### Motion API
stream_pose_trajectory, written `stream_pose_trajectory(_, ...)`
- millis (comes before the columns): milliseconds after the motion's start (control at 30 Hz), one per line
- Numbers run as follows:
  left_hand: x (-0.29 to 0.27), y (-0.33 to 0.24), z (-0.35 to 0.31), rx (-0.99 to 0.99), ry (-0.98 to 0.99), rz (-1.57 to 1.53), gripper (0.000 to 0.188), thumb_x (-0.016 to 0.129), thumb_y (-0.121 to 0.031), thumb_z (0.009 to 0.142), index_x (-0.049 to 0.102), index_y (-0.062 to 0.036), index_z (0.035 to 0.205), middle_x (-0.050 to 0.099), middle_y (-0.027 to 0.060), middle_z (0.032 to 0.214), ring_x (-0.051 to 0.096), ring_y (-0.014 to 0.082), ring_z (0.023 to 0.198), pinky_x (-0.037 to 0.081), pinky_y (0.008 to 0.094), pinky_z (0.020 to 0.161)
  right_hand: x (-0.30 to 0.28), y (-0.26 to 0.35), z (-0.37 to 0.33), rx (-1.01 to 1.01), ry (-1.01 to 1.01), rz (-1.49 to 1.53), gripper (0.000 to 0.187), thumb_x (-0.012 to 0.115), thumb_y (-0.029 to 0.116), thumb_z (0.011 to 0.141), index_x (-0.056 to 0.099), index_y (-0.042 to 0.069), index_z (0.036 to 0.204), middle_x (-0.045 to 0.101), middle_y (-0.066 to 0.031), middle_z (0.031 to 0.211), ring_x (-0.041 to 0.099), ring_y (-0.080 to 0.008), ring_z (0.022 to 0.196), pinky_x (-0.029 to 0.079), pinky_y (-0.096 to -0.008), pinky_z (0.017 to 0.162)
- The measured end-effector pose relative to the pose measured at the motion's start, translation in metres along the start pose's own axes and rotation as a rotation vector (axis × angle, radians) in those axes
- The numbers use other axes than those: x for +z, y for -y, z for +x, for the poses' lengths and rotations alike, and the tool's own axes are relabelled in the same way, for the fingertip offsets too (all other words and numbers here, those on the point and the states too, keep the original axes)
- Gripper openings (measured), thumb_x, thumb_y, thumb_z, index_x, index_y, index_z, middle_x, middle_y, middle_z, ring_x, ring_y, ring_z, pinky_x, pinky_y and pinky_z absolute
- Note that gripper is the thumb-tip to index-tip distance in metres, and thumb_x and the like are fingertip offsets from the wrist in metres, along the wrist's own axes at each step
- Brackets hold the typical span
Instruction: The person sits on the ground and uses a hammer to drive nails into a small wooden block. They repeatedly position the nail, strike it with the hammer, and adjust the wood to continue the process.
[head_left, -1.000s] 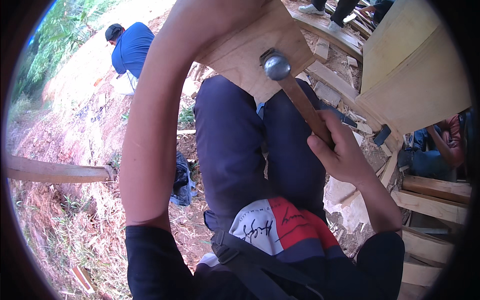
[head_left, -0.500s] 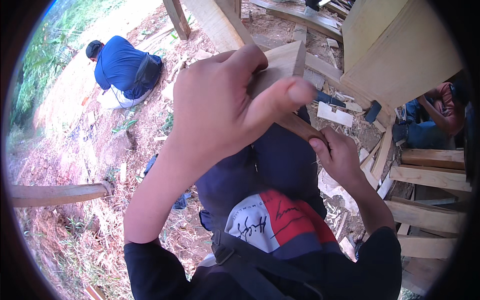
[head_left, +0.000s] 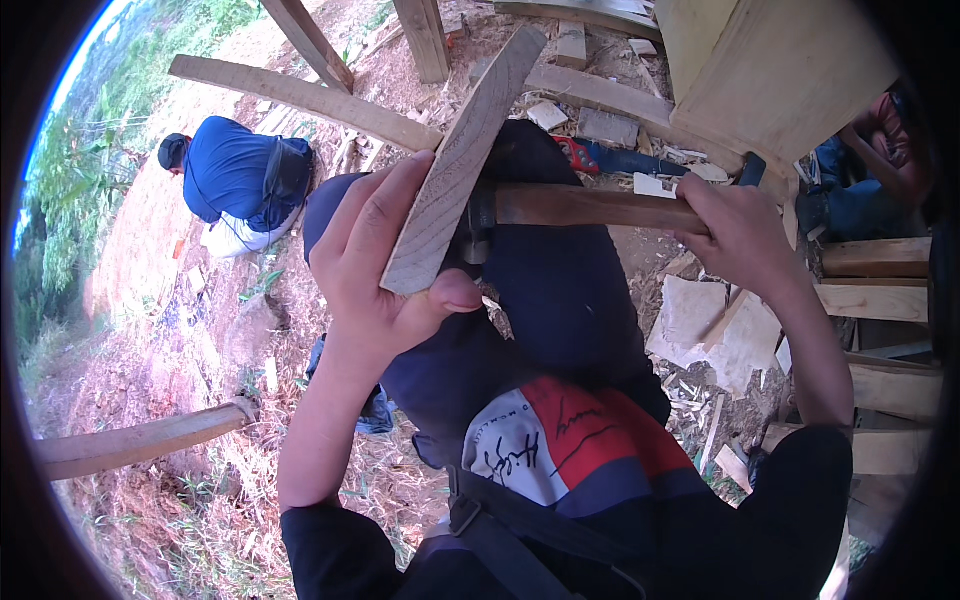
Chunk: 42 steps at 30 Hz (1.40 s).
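Observation:
My left hand (head_left: 355, 265) is closed around a pale wooden board (head_left: 465, 160), its fingers behind and its thumb in front near the lower end. The board slants up to the right, grain facing me. In my right hand (head_left: 745, 240) is the wooden handle of a hammer (head_left: 590, 207), held level. The dark metal hammer head sits close beside the board's right face, partly hidden; contact I cannot tell. From behind the board a narrow wooden strip (head_left: 290, 97) runs to the upper left; whether they are joined is hidden.
Someone in a blue shirt (head_left: 235, 165) crouches at far left; another person (head_left: 885, 165) sits at far right. A large wooden panel (head_left: 790, 80) stands upper right, above stacked beams (head_left: 880, 300). A blue tool (head_left: 630, 162) lies among wood scraps. A timber (head_left: 150, 440) juts in lower left.
The board has turned, showing a long slanted face. My left hand has moved lower and left; my right hand has moved up and right, bringing the hammer level and its head into view.

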<state>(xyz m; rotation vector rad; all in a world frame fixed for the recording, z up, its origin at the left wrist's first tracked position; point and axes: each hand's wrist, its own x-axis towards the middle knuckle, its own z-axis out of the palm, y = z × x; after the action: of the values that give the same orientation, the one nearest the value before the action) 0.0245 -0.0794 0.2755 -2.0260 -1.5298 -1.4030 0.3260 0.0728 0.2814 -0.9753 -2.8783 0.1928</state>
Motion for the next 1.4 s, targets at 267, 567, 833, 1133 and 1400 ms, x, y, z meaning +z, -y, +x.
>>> stream_pose_trajectory(267,-0.001,0.005,0.005,-0.088,0.041,0.010,0.093,0.057,-0.076,0.078,0.062,0.0066,0.122,0.068,0.0178,0.092,0.067,0.0222,0.076,0.051,0.0295,0.068,-0.023,-0.034,0.040,-0.200,-0.042,-0.082,0.021,0.074,0.017,0.071,0.061,0.011,0.086,0.062,-0.0126,0.069,0.064,-0.0344,0.069,0.047,-0.0431,0.060)
stream_pose_trajectory(567,0.004,0.008,0.044,-0.259,0.142,-0.248,0.081,0.053,-0.065,0.087,0.061,0.0087,0.119,0.065,0.0178,0.096,0.063,0.0209,0.084,0.048,0.0302,0.076,0.026,0.033,-0.023,0.271,0.065,0.229,0.020,0.072,0.012,0.077,0.058,0.007,0.090,0.062,-0.0180,0.066,0.065,-0.0401,0.069,0.049,-0.0493,0.061)
stream_pose_trajectory(833,0.014,0.043,0.017,0.024,0.378,-0.363,0.110,0.058,-0.083,0.070,0.043,0.0042,0.135,0.050,0.0233,0.126,0.053,0.0333,0.115,0.043,0.0421,0.093,-0.015,-0.011,-0.022,0.142,0.085,0.066,0.029,0.077,0.018,0.075,0.055,0.003,0.085,0.058,-0.0195,0.068,0.060,-0.0408,0.068,0.043,-0.0453,0.058)
stream_pose_trajectory(1133,0.012,0.055,-0.020,-0.206,0.400,-0.423,0.094,0.075,-0.056,0.074,0.040,-0.0001,0.141,0.050,0.0219,0.134,0.051,0.0346,0.123,0.037,0.0451,0.103,-0.022,-0.031,-0.028,0.503,0.918,1.225,0.022,0.069,0.019,0.089,0.056,0.002,0.095,0.062,-0.0057,0.066,0.067,-0.0155,0.061,0.055,-0.0279,0.053)
stream_pose_trajectory(1400,-0.042,0.065,-0.019,-0.642,0.773,-0.461,0.073,0.081,-0.024,0.073,0.049,0.0025,0.133,0.064,0.0185,0.114,0.063,0.0286,0.105,0.046,0.0357,0.091,-0.022,0.061,-0.046,0.400,0.530,0.874,0.022,0.067,0.014,0.088,0.054,-0.001,0.096,0.059,-0.0123,0.063,0.065,-0.0239,0.061,0.047,-0.0361,0.056)
